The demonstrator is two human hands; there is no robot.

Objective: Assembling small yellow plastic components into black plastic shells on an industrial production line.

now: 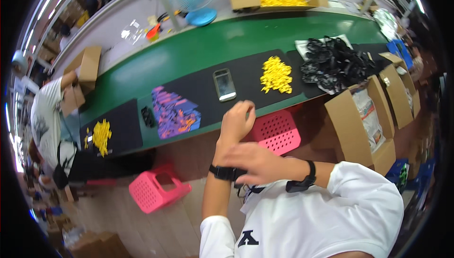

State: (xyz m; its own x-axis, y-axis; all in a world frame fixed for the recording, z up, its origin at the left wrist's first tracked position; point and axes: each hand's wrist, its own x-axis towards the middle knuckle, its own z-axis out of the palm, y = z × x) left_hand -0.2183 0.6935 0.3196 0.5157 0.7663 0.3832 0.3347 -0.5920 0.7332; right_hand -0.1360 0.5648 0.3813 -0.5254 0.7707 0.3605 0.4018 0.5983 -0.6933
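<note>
My left hand (238, 120) is raised in front of the table edge, its fingers curled into a loose fist with nothing visible in them. A black strap (221, 172) circles my left wrist. Across that forearm reaches my right hand (260, 163), slightly blurred, with its fingers stretched out and the thumb apart beside the strap; whether it touches the strap I cannot tell. My right wrist wears another black strap (302, 182). On the black mat beyond my left hand lies a phone (224, 85). Right of it is a pile of small yellow pieces (276, 75).
Purple-and-orange printed strips (175, 112) and a yellow pile (101, 136) lie leftward. Black straps (333, 64) heap at the right, near open cartons (352, 128). Pink stools (153, 191) stand below the green table (189, 45). A fan (201, 17) stands behind; a co-worker (47, 116) handles cardboard.
</note>
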